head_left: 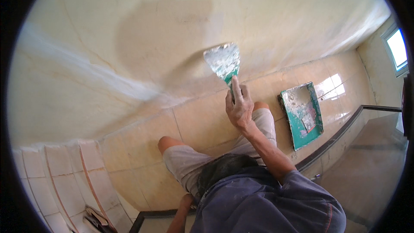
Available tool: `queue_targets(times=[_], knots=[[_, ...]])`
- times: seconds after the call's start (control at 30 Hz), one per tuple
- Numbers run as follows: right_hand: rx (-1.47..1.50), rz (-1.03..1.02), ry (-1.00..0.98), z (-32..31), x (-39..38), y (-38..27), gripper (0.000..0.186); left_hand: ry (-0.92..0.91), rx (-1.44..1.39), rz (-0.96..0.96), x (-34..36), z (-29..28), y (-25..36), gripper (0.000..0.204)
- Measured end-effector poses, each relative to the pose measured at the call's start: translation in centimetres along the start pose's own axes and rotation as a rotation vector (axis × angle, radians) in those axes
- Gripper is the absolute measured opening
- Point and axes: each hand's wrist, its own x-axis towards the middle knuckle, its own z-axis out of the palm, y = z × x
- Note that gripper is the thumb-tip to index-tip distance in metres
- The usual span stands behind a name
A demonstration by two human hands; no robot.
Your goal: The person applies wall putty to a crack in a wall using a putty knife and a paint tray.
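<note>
My right hand [240, 108] grips the green handle of a wide putty knife [222, 59] whose blade is crusted with white filler. The blade is up against or close to the cream wall [276, 21], above the floor line; whether it touches, I cannot tell. My left hand [186, 201] is low beside my left thigh, its fingers mostly hidden. To the right of my right knee, a green tray [296, 130] smeared with white filler lies on the tiles. A small flat scraper blade [308, 123] appears to rest inside it.
Beige floor tiles [151, 133] run along the wall's foot. Tiled steps [64, 168] are at the lower left, with a dark object [98, 221] on them. A dark-framed glass panel [362, 146] stands at the right, and a small window [397, 49] is at the far right.
</note>
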Motion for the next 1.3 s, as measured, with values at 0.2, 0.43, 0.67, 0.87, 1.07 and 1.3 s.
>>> queue_targets(times=[0.2, 0.43, 0.67, 0.87, 1.07, 1.3], knots=[[0.075, -0.113, 0.162, 0.5, 4.0, -1.8, 0.047, 0.098, -0.023, -0.043, -0.6, 0.0, 0.6, 0.015], [-0.007, -0.095, 0.01, 4.2, 0.1, 1.2, 0.051, 0.068, -0.158, -0.049, 1.7, 2.7, -3.2, 0.018], [-0.018, 0.001, -0.081, 1.8, -2.6, 0.8, 0.049, -0.082, -0.151, -0.18, -0.6, -1.1, 1.3, 0.02], [0.0, -0.097, 0.132, -0.1, 4.0, -2.0, 0.049, -0.097, -0.027, -0.119, 0.4, 0.1, -0.2, 0.025], [-0.069, -0.06, 0.007, 3.6, -0.7, 1.5, 0.051, -0.055, -0.048, -0.121, 0.6, 0.5, -0.4, 0.021], [-0.169, 0.156, -0.351, 7.5, -9.1, 7.6, 0.049, 0.22, 0.123, 0.124, 2.6, 4.1, -4.8, 0.014]])
